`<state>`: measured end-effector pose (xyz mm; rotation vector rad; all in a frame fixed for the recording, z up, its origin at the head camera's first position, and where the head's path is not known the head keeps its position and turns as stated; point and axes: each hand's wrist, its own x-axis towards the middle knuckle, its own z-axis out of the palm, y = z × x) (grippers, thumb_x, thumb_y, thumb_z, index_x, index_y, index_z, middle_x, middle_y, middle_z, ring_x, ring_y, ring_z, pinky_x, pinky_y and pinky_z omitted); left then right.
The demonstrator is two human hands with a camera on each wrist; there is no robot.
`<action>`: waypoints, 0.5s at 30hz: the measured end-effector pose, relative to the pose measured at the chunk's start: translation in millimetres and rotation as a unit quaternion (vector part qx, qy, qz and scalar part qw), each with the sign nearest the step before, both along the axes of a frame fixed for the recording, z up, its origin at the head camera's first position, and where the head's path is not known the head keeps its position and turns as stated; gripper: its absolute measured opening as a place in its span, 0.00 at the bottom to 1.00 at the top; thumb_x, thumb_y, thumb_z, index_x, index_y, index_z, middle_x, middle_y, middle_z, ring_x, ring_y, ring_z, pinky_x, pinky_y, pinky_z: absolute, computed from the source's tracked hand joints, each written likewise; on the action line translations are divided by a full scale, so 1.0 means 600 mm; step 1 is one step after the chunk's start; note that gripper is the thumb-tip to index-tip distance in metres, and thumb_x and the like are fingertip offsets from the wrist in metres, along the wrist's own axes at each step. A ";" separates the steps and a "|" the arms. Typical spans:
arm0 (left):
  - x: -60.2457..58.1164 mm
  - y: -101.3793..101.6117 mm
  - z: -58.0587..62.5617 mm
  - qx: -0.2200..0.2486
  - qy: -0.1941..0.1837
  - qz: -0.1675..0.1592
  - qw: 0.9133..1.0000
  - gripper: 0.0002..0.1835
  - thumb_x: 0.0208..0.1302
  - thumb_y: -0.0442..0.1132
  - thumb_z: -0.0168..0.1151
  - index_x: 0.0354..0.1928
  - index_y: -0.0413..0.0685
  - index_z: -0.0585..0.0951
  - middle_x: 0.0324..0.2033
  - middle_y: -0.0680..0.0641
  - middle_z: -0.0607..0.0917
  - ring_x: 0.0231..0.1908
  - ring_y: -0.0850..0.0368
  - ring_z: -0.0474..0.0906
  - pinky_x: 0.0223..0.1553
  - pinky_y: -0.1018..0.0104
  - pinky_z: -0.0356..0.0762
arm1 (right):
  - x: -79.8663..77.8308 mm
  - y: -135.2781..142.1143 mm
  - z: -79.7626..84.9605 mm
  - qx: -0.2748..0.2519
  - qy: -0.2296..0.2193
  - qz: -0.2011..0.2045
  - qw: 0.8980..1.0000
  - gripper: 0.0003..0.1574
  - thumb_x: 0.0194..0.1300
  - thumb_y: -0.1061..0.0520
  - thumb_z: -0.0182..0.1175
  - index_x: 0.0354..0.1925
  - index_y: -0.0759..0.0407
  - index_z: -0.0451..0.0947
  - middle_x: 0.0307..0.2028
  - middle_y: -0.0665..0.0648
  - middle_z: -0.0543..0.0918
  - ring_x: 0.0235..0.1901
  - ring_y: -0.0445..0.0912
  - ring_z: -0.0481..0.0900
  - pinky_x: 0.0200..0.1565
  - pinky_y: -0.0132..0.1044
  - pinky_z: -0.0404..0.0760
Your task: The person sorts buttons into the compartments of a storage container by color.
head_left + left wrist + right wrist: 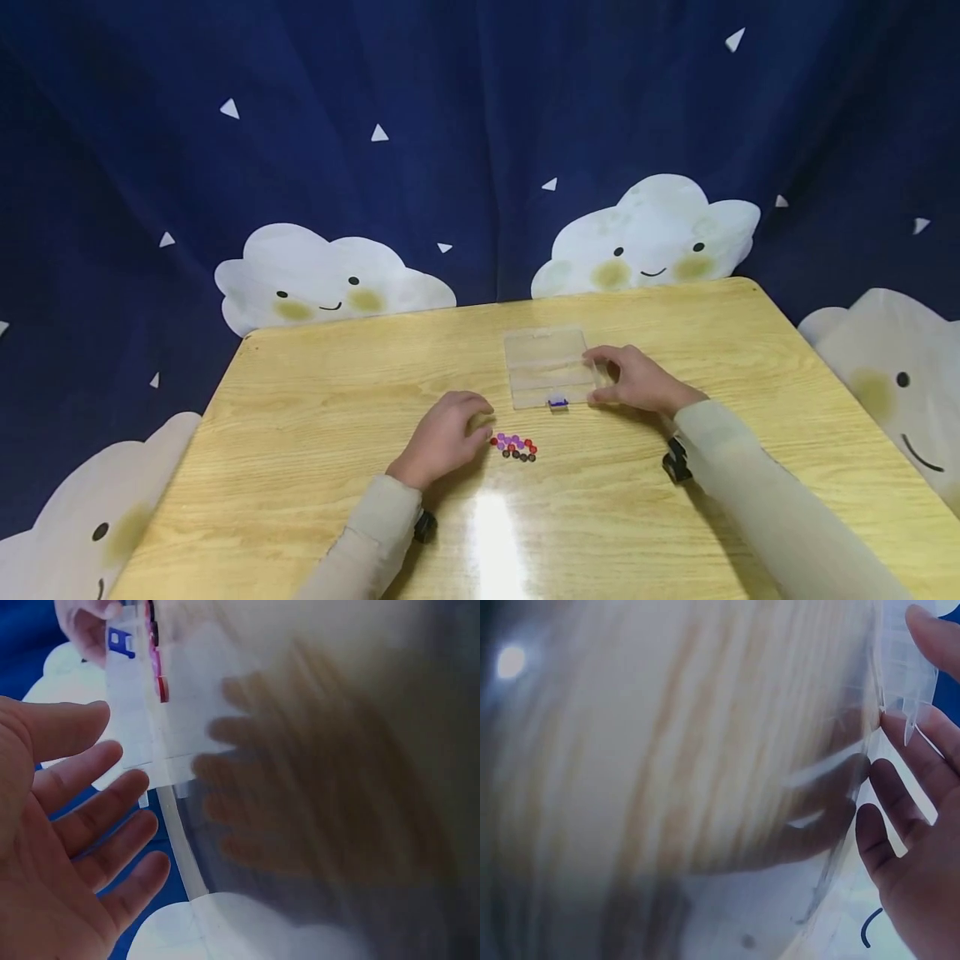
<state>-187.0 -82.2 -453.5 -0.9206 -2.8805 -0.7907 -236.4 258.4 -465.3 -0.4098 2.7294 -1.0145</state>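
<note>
Head: pale wood bench [300, 400] stood against navy curtain [450, 92] with smiling clouds. Clear case [547, 365] lay flat; right hand [637, 379] gripped its right edge. Left hand [446, 437], relaxed, hovered beside small beads [512, 447].

Left wrist: fingers spread, palm bare.

Right wrist: thumb and forefinger straddled case edge.

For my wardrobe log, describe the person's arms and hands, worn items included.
The left sleeve and right sleeve are long, plain and pale beige, with no pattern visible. A small black device sits at the left wrist; a second black device sits at the right. The left hand and right hand are gloveless.
</note>
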 end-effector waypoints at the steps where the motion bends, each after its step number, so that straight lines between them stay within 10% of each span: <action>1: -0.001 0.000 0.002 -0.004 0.005 -0.008 1.000 0.13 0.63 0.40 0.66 0.48 0.46 0.85 0.51 0.47 0.86 0.56 0.48 0.79 0.62 0.54 0.75 | 0.000 0.000 0.002 0.000 0.000 -0.001 1.000 0.43 0.53 0.51 0.76 0.64 0.59 0.72 0.46 0.60 0.80 0.39 0.48 0.70 0.41 0.38 0.73; 15: -0.003 -0.004 -0.001 -0.033 -0.005 -0.026 0.999 0.09 0.63 0.38 0.65 0.44 0.49 0.87 0.45 0.52 0.87 0.49 0.55 0.80 0.55 0.60 0.79 | 0.003 -0.002 0.008 -0.005 -0.004 0.008 1.000 0.44 0.53 0.54 0.75 0.66 0.61 0.70 0.46 0.61 0.82 0.38 0.47 0.73 0.42 0.37 0.75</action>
